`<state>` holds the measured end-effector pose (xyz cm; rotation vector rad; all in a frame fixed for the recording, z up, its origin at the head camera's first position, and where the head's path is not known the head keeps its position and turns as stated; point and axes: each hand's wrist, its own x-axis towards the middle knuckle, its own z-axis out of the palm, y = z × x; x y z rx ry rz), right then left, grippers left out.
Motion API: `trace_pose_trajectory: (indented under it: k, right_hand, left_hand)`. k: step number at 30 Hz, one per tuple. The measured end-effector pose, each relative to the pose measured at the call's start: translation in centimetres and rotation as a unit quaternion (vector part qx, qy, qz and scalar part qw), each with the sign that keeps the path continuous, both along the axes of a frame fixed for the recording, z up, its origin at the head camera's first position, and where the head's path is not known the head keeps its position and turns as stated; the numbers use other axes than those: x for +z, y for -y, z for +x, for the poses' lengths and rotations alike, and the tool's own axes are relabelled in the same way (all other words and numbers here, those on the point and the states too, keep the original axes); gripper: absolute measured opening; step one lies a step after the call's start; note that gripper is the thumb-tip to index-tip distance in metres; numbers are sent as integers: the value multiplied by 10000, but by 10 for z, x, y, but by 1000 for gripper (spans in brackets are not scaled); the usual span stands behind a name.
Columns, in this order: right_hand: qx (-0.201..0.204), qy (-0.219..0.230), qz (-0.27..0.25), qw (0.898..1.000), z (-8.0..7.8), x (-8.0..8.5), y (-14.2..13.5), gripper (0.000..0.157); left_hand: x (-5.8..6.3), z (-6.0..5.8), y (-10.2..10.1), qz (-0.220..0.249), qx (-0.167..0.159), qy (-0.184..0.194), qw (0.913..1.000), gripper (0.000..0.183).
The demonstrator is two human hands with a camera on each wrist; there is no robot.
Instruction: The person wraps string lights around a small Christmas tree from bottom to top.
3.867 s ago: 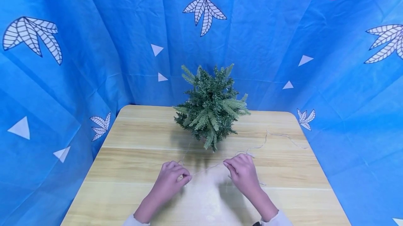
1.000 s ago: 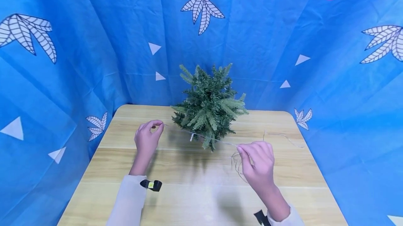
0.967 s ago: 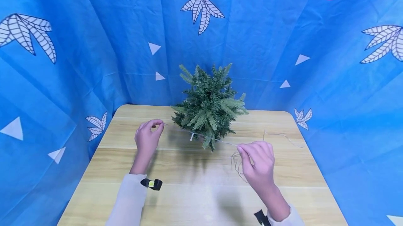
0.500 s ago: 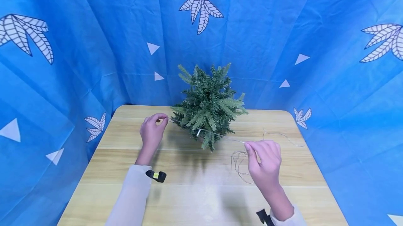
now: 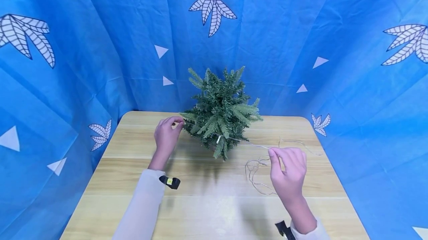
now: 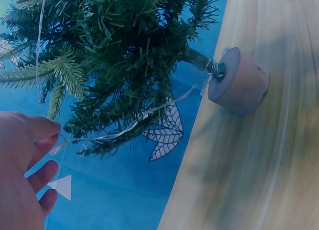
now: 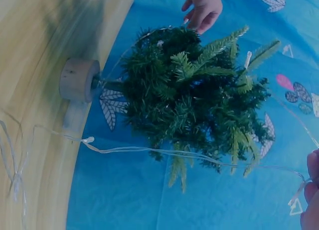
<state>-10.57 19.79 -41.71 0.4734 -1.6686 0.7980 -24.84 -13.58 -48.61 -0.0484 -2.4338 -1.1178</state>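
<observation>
A small artificial Christmas tree (image 5: 220,110) stands upright near the table's back edge. Its round wooden base (image 6: 249,85) and trunk show in the left wrist view, with thin clear wire wound about the trunk. That wire is a string light (image 6: 119,135) carrying small bulbs. Beside the tree's left branches, my left hand (image 5: 166,136) pinches the string between thumb and index finger. My right hand (image 5: 289,171) pinches it farther along, to the right and front of the tree. Between both hands the string crosses the front branches, and one whitish bulb (image 5: 219,139) hangs there.
Loose loops of the string's slack wire (image 5: 249,169) lie on the wooden table (image 5: 214,210) left of my right hand. A thin end trails toward the right edge. Blue patterned curtain (image 5: 274,28) closes in the back and both sides.
Earlier both hands were low in front of the tree. They spread apart with the string between them; the left hand moved up to the left branches, the right hand moved rightward.
</observation>
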Motion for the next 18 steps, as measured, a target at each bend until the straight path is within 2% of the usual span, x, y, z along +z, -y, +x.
trace_pose_trajectory:
  k: [9,18]
  right_hand:
    - [-153,34,-115,9998,-1,2,-5,32]
    - [-254,206,-246,9992,0,6,-10,27]
  left_hand:
    - [1,-2,-7,82,-129,110,9998,13]
    - [-4,2,-5,473,-346,242,9980,16]
